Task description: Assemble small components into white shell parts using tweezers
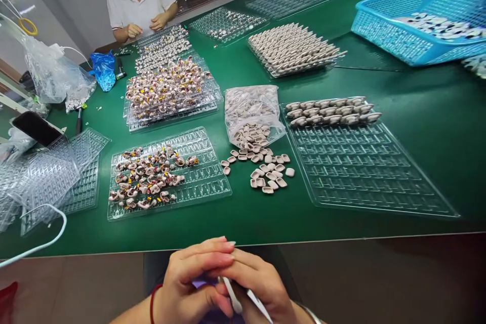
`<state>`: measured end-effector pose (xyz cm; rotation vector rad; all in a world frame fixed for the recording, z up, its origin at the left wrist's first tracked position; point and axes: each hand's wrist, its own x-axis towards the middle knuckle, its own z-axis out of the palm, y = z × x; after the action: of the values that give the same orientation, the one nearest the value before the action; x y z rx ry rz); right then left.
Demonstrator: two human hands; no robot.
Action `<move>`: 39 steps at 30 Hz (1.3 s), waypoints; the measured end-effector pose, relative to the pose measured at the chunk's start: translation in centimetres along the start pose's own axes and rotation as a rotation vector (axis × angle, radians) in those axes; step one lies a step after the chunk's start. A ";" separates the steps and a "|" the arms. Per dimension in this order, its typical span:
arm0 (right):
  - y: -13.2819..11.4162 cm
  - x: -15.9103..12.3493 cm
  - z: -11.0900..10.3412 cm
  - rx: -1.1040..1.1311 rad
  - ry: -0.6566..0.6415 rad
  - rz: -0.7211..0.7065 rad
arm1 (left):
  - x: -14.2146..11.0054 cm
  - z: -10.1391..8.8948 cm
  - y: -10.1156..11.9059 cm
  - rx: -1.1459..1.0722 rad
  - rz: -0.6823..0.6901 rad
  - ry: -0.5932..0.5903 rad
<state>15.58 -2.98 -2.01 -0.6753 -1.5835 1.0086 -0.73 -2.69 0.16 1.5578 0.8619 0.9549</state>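
Observation:
Low in front of me, below the table's front edge, my left hand and my right hand are pressed together with fingertips overlapping. Between them a slim, pale, stem-shaped part shows, close to my left thumb. A white strip sticks out by my right palm; what it belongs to is hidden. Beyond the hands, loose beige shell-like caps lie on the table, spilling from a clear plastic bag. To the left, a clear tray carries small earbud-like parts with yellow bits.
On the right, a clear slotted tray has rows of beige pieces at its far end. Stacked trays, a filled tray and a blue basket stand farther back. A phone leans left; a co-worker sits opposite.

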 end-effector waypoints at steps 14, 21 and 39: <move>1.5 0.3 -0.9 -0.288 0.022 0.045 | 0.8 0.6 -1.3 -0.190 -0.581 0.116; 0.9 0.5 -1.7 -0.074 -0.014 0.170 | 1.0 1.3 -1.8 -0.681 -0.701 0.176; 5.0 7.7 -18.0 -0.932 0.293 0.507 | 2.6 0.0 -3.2 -0.215 -0.444 0.321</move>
<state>30.59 10.55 -1.73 -1.8400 -1.6039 0.4131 0.20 0.26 -2.63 0.9848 1.2252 0.9439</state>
